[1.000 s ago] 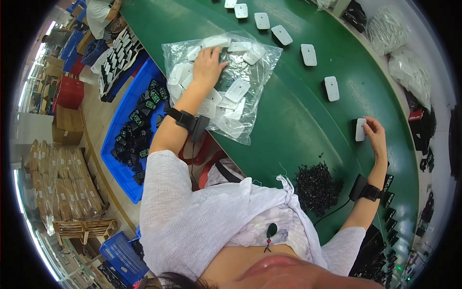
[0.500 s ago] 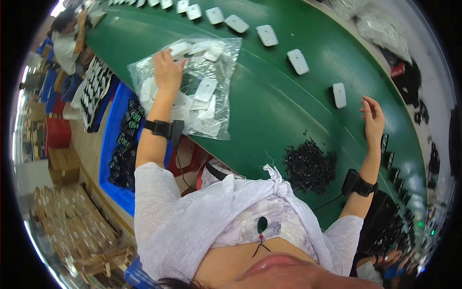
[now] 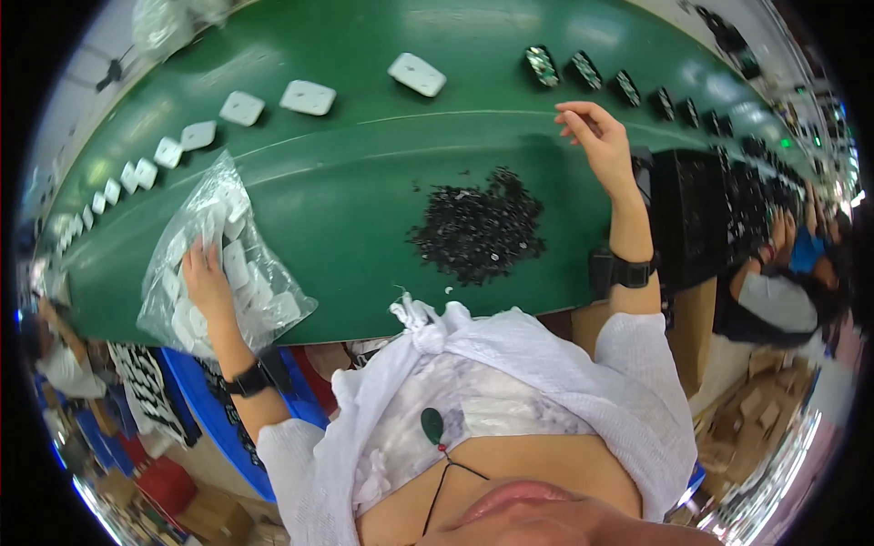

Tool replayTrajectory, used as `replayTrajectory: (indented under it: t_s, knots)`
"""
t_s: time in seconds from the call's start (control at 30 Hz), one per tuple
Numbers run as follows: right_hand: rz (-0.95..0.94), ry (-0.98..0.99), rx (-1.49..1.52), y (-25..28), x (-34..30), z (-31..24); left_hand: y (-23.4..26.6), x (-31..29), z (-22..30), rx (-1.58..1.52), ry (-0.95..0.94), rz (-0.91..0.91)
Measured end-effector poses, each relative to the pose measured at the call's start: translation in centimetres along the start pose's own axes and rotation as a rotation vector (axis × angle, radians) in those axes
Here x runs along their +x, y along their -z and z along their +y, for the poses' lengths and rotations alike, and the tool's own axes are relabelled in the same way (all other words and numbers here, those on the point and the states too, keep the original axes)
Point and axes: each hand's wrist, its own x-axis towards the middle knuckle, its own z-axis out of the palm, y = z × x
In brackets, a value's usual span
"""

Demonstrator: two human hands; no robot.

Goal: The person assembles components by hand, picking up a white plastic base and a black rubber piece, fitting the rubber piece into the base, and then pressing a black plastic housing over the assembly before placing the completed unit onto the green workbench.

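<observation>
My left hand [image 3: 208, 284] lies at a clear plastic bag [image 3: 282, 282] on the left of the green table, its fingers apart against the white plastic covers [image 3: 235, 264] inside. Whether those fingers touch the covers directly or through the film, I cannot tell. My right hand [image 3: 601, 150] hovers over the table on the right, fingers loosely bent and nothing visible in them. Nearest to it is a black casing with a green circuit board [image 3: 542, 66], just beyond the fingertips. A single white cover [image 3: 417, 75] lies farther left. Between my hands spreads a pile of small black parts [image 3: 478, 226].
White covers [image 3: 242, 108] form a curved row toward the far left, and black casings [image 3: 626, 88] continue it to the right. A black bin [image 3: 683, 209] stands beside my right forearm. A blue crate [image 3: 205, 391] sits below the table's left edge. People work at both sides.
My view has swung to the right, shifting the scene leftward. My right hand has moved from beside the last white cover toward the black casings. My left hand is still at the bag.
</observation>
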Motion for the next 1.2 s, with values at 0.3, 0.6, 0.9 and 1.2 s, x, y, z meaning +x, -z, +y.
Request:
replayTrajectory:
  t_s: [0.3, 0.6, 0.9, 1.2]
  knots:
    - [0.164, 0.042, -0.117, 1.0, -3.1, 3.0, 2.8, -1.0, 3.1, -0.367, 0.104, 0.009]
    - [-0.168, 0.055, -0.506, -1.7, -8.0, 1.2, 2.5, 0.1, 8.6, -0.327, -0.175, -0.07]
    - [-0.124, 0.132, -0.472, -2.7, -7.9, 2.1, 2.6, 0.4, 10.1, -0.378, -0.09, -0.106]
    - [-0.09, -0.074, -0.311, -3.3, -7.2, 1.0, 4.9, 0.9, 18.5, -1.181, 0.159, -0.017]
